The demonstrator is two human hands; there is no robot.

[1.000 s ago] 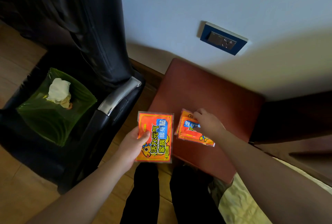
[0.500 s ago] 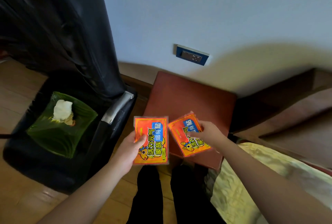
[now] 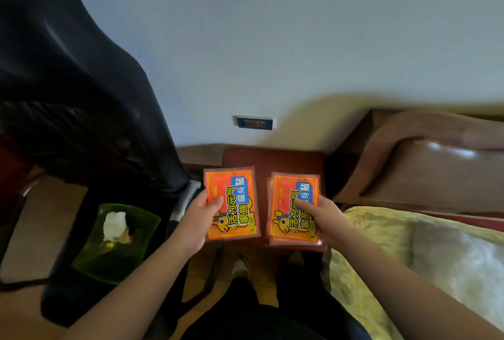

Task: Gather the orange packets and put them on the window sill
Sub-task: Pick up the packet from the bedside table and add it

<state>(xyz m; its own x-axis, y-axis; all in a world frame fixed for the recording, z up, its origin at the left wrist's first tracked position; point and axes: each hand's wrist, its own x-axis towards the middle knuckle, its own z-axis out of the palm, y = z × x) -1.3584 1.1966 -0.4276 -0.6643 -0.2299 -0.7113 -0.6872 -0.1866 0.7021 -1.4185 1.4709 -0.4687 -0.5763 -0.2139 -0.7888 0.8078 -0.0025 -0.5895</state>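
We see the left hand (image 3: 197, 221) closed on one flat orange plastic packet (image 3: 231, 203) with yellow characters, thumb on its front face. The right hand (image 3: 326, 219) grips a small stack of the same orange packets (image 3: 293, 207), thumb pressed on top. Both are held side by side, apart, above a red-brown square stool (image 3: 272, 159) near the pale wall (image 3: 272, 39).

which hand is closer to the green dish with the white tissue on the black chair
Left. The left hand, holding an orange packet, sits just right of the green dish. The right hand, gripping more packets, is farther right, near the bed.
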